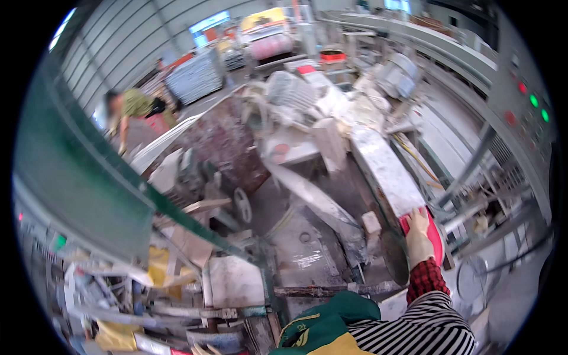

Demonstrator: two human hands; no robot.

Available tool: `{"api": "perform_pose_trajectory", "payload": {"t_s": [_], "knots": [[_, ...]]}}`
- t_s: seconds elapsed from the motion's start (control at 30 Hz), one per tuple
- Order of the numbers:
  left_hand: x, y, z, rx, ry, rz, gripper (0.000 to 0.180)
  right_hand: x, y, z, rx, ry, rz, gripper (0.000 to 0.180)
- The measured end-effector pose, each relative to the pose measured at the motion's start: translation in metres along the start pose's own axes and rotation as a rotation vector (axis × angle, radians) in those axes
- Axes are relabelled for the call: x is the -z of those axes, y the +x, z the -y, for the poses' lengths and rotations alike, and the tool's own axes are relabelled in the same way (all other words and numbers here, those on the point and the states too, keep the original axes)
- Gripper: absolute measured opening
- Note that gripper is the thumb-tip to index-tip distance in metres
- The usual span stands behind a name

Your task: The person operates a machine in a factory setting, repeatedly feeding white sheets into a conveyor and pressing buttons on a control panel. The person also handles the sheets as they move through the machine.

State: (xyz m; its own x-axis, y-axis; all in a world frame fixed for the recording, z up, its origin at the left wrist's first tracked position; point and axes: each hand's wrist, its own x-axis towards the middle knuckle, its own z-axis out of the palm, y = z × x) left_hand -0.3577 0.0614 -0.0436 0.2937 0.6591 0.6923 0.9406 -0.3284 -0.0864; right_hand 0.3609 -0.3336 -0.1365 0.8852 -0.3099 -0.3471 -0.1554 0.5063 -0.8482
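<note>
On the right, my right hand, pale and seemingly gloved, reaches forward from a red-checked cuff. Its fingers lie stretched over a red surface against the near end of a long whitish slab. The hand looks open and pressed down rather than wrapped around anything. Of my left hand, only a few fingertips show at the lower edge, slightly apart. They are near a narrow board with a white and red part; whether they touch it is unclear.
A green machine panel fills the left. A control box with lit buttons stands at right. A curved pale metal arm crosses the middle, beside a reddish-brown slab. A person in an olive top bends at far left.
</note>
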Motion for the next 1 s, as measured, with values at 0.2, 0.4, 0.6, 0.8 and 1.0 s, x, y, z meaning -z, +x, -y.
{"api": "perform_pose_trajectory", "payload": {"t_s": [0.2, 0.4, 0.6, 0.8, 1.0], "knots": [[0.015, 0.015, 0.032, 0.189, -0.219, 0.109, 0.04, 0.034, 0.017, 0.0, -0.048, 0.071, 0.389, 0.051], [0.013, 0.024, 0.047, 0.211, -0.164, 0.16, 0.043, -0.048, -0.138, -0.021, 0.133, -0.462, 0.645, 0.04], [0.034, 0.031, 0.066, 0.17, -0.198, 0.142, 0.044, -0.134, -0.307, -0.126, -0.458, -0.626, 1.495, 0.048], [0.04, 0.033, 0.096, 0.196, -0.257, 0.113, 0.042, -0.188, -0.508, -0.19, -0.488, -0.95, 2.044, 0.058], [0.019, 0.013, 0.105, 0.286, -0.263, 0.071, 0.044, -0.202, -0.673, -0.27, -0.303, -0.89, 2.431, 0.066]]}}
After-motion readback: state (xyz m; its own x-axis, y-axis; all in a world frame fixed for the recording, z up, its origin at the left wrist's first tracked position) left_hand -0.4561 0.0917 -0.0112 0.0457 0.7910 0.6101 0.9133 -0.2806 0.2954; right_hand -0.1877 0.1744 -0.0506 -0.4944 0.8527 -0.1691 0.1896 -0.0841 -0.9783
